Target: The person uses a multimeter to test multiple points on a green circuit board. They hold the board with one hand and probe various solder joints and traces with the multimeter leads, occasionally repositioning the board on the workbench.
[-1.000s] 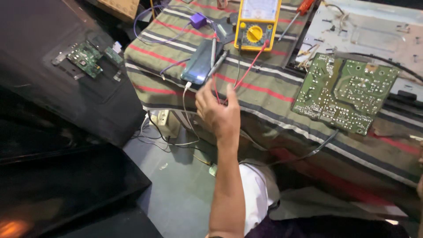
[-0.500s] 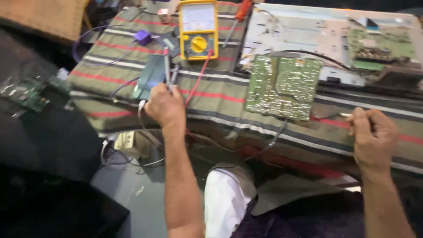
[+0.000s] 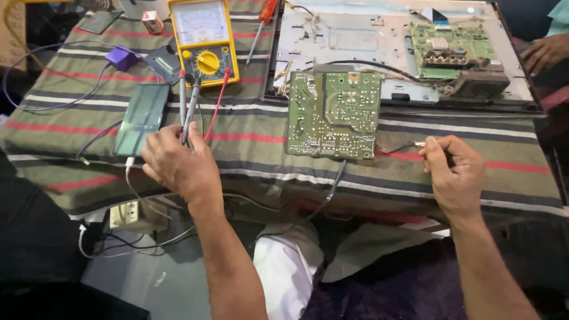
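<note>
Two slim grey test probes (image 3: 188,109) are gripped by the left hand (image 3: 175,163); a thin dark cable end (image 3: 409,145) is pinched by the right hand (image 3: 453,172) beside the green circuit board (image 3: 335,112).

I see the circuit board (image 3: 335,114) lying mid-surface (image 3: 255,142), with the open chassis (image 3: 403,44) behind it. The meter (image 3: 203,38) sits far left of that, the phone (image 3: 141,117) before it. My left hand (image 3: 176,163) is beside the phone, my right hand (image 3: 453,172) right of the board.
</note>
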`<state>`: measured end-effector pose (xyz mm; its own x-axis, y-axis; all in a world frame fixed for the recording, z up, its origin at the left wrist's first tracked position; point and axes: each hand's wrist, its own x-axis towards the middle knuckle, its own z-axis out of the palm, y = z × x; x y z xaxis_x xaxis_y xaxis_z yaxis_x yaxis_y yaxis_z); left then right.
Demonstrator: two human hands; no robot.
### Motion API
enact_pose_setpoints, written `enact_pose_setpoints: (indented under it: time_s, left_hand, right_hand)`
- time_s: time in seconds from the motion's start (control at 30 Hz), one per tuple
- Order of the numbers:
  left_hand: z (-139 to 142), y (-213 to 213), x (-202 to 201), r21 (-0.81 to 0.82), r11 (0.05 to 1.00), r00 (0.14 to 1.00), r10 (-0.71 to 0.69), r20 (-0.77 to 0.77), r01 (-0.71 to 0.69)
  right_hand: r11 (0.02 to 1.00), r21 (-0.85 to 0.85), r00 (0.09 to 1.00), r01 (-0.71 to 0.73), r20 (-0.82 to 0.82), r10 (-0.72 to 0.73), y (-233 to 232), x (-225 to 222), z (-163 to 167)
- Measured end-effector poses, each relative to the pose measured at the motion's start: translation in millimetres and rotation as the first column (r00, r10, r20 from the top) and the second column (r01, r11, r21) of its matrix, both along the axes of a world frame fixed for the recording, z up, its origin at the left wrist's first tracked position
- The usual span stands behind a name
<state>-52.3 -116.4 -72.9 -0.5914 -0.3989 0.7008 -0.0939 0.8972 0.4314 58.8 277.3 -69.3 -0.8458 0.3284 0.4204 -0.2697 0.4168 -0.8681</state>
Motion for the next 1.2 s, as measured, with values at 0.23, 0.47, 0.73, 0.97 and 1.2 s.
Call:
enact_pose_setpoints:
  time_s: [0.23, 0.47, 0.73, 0.97, 1.2]
  left_hand:
    - [-0.2, 32.4, 1.3, 0.408, 0.909, 0.996, -0.057, -0.069, 0.08]
    - [5.3, 127.2, 52.5, 0.145, 0.881, 0.846, -0.368, -0.387, 0.45]
    - [-18.9, 204.0, 87.4, -0.006, 0.47, 0.462, -0.87, -0.171, 0.883]
    - [9.0, 205.9, 71.5, 0.018, 0.141, 0.142, -0.97, -0.199, 0.99]
    - [36.4, 166.7, 43.9, 0.077, 0.167, 0.172, -0.983, -0.062, 0.983]
  right_hand:
    - [0.996, 0.071, 0.999, 0.049, 0.002, -0.05, 17.9, -17.3, -20.6]
    - [0.893, 0.418, 0.968, 0.168, -0.24, -0.07, 9.6, -25.2, -41.0]
    - [0.842, 0.538, 0.884, 0.044, -0.414, 0.218, -9.8, -29.8, -46.9]
    - [0.839, 0.527, 0.918, 0.136, -0.386, 0.093, 8.3, -34.5, -36.8]
    - [0.8, 0.584, 0.812, 0.138, -0.53, 0.246, 2.6, -48.5, -22.8]
